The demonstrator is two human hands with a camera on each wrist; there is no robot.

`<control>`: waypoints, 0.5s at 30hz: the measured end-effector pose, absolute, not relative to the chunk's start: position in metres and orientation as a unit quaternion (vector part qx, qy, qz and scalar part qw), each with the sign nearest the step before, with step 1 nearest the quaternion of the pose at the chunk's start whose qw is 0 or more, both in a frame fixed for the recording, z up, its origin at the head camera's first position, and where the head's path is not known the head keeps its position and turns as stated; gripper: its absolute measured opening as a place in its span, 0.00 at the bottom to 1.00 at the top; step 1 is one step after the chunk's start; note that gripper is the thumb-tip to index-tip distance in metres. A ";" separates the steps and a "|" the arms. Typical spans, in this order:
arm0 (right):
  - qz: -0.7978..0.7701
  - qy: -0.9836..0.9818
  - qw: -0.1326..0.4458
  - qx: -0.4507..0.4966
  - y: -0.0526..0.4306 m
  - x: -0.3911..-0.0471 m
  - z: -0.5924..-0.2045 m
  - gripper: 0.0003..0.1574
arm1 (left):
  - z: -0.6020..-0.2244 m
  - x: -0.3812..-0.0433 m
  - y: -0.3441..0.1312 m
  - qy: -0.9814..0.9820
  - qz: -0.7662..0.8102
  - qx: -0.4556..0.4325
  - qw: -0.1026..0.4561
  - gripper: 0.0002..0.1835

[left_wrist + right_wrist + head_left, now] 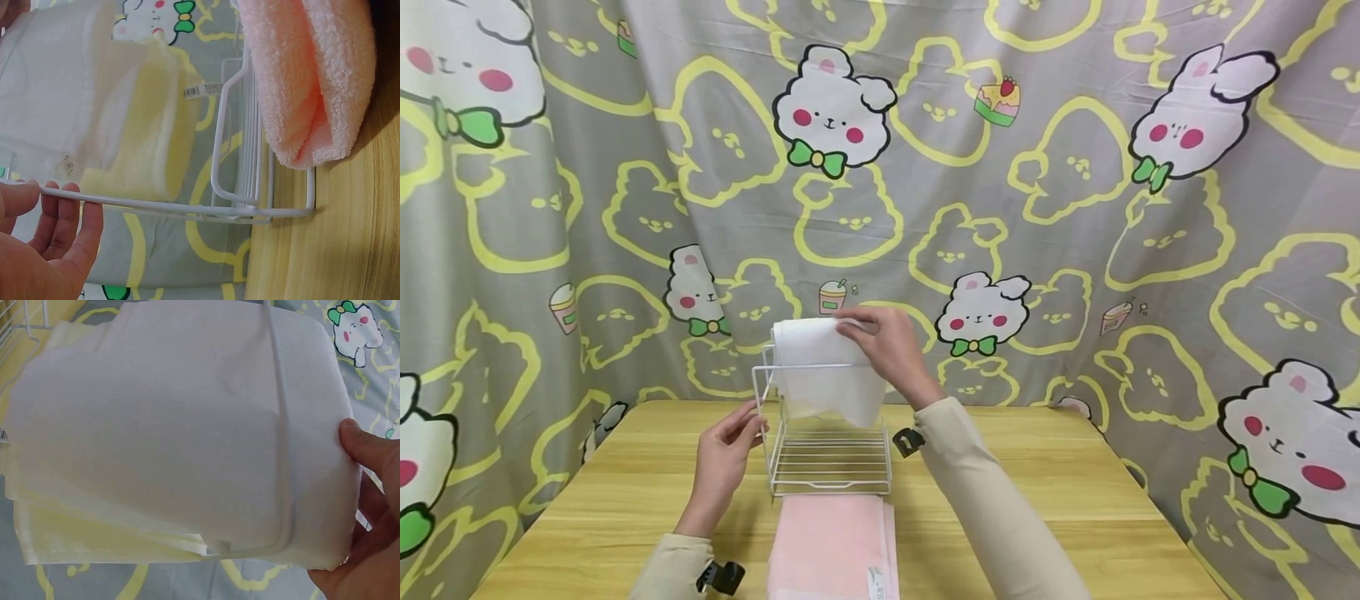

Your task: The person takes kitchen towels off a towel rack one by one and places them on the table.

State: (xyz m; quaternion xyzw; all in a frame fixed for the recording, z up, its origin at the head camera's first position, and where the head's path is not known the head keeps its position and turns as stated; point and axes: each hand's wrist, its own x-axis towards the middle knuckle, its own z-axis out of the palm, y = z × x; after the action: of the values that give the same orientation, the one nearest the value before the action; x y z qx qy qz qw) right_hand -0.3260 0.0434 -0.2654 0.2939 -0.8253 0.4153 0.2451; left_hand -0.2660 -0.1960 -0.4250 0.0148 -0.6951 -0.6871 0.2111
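Observation:
A white wire rack (832, 489) stands on the wooden table. My left hand (724, 458) holds its left upright; in the left wrist view the thumb and fingertips grip the thin white rod. A white cloth (808, 343) hangs folded over the rack's upper part. My right hand (887, 343) pinches the cloth's top right edge, thumb on the near side and fingers behind it. Next to the white cloth hangs a pale yellow cloth (147, 137), partly covered by it. A folded pink towel (827, 546) lies right in front of the rack.
The wooden table (1015, 517) extends to both sides of the rack. A grey curtain (1075, 242) with rabbit prints hangs behind the table. Small barcode label (203, 90) sticks out beside the yellow cloth.

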 end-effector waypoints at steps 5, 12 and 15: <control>0.427 -0.817 0.245 0.300 0.048 -0.321 -0.265 0.13 | -0.425 -0.266 -0.195 -0.694 -0.688 0.015 0.212 0.20; 0.432 -0.814 0.260 0.288 0.055 -0.311 -0.260 0.13 | -0.425 -0.266 -0.195 -0.695 -0.687 0.013 0.213 0.20; 0.433 -0.807 0.274 0.293 0.058 -0.307 -0.258 0.13 | -0.425 -0.265 -0.195 -0.693 -0.688 0.013 0.214 0.20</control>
State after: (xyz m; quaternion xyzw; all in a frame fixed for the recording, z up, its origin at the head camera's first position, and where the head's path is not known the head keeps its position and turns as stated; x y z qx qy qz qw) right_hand -0.3075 0.0576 -0.2585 0.2935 -0.8071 0.4328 0.2740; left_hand -0.2651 -0.1948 -0.4245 0.0126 -0.6930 -0.6883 0.2141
